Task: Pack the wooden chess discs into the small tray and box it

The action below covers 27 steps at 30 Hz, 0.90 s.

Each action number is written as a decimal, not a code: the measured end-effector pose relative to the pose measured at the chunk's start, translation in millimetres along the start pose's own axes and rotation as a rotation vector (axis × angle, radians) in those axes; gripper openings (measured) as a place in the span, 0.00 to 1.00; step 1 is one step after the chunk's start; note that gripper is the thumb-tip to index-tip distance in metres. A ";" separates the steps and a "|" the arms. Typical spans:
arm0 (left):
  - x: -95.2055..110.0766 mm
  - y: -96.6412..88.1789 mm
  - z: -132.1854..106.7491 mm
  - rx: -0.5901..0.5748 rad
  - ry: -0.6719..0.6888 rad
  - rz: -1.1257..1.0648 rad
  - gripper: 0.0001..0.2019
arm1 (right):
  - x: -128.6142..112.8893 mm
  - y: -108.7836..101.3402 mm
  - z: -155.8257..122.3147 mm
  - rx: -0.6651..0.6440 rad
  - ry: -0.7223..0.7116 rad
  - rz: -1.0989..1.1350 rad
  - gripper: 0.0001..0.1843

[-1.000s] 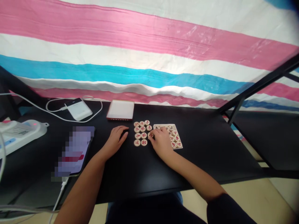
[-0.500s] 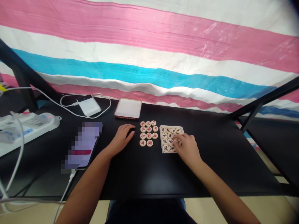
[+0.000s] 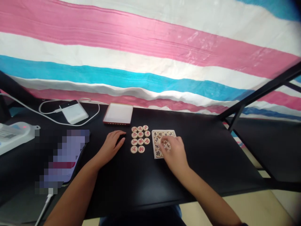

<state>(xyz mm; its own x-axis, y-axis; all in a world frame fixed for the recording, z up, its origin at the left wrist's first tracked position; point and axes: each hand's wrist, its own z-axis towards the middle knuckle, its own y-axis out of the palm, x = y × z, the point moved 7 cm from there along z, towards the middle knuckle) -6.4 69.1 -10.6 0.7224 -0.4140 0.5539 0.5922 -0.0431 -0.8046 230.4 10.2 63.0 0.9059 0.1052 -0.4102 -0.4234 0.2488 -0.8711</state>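
Note:
Round wooden xiangqi pieces with red characters (image 3: 138,138) stand in a tight group of rows on the black table (image 3: 211,157). To their right lies a shallow cream tray (image 3: 153,146) filled with pieces bearing mostly black characters. My right hand (image 3: 175,150) is over the tray's right side, its bunched fingertips on the pieces there; any piece in its grip is hidden. My left hand (image 3: 110,146) rests on the tabletop left of the red group, fingers loosely curled, touching no piece and holding nothing.
Behind the pieces lies a flat white-topped box (image 3: 118,113). Further left are a white power bank (image 3: 73,112) with a looped cable, a pixelated tablet (image 3: 63,157) and a power strip (image 3: 14,136). A black metal frame (image 3: 258,91) crosses at right, before a striped tarp (image 3: 150,47).
My right hand has moved from the red group onto the tray, then toward its left side. My left hand stays about where it was. The view has shifted slightly.

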 end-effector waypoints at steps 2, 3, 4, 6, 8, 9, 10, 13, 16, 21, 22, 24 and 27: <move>1.2 -0.4 0.2 0.001 0.000 0.002 0.16 | -18.4 12.6 -3.4 -0.046 -0.062 0.040 0.06; 2.0 -0.8 0.2 0.002 -0.001 0.004 0.16 | -25.3 19.7 -5.4 -0.072 -0.081 0.041 0.05; 2.6 -1.1 0.3 0.002 -0.003 0.006 0.16 | -30.1 26.5 -7.5 -0.091 -0.090 0.032 0.04; 3.2 -1.5 0.4 -0.001 -0.008 0.007 0.16 | -34.5 37.2 -10.9 -0.102 -0.103 0.008 0.03; 3.1 -1.4 0.4 -0.003 -0.012 0.003 0.16 | -34.6 43.4 -13.3 -0.088 -0.119 -0.012 0.04; 3.0 -1.4 0.4 -0.002 -0.013 0.001 0.16 | -33.7 44.8 -14.2 -0.075 -0.126 -0.018 0.05; 2.8 -1.4 0.2 0.001 -0.013 -0.002 0.16 | -32.8 45.1 -15.0 -0.060 -0.133 -0.021 0.06; 1.9 -1.2 -0.6 0.011 -0.013 -0.014 0.16 | -31.3 43.6 -17.0 -0.031 -0.144 -0.026 0.09; 0.7 -0.4 -1.5 0.021 -0.012 -0.027 0.15 | -32.0 41.1 -16.8 -0.012 -0.146 -0.025 0.10; 0.6 -1.6 -1.6 0.051 0.007 -0.023 0.15 | -38.8 42.3 -5.6 0.038 -0.169 -0.081 0.16; 0.8 -2.0 -1.6 0.054 0.008 -0.023 0.15 | -40.7 45.0 -2.2 0.034 -0.174 -0.104 0.18; 1.5 -2.5 -1.6 0.052 0.009 -0.027 0.15 | -44.4 51.8 4.2 0.007 -0.183 -0.139 0.19; 2.5 -1.9 -1.7 0.039 0.012 -0.033 0.15 | -48.7 57.1 7.6 -0.035 -0.204 -0.136 0.21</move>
<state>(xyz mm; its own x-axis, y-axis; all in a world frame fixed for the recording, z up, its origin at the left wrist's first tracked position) -6.3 66.5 -8.0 0.6979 -0.4240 0.5773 0.6293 -0.0219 -0.7769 162.1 26.5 35.3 0.9366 0.2660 -0.2282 -0.2938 0.2410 -0.9250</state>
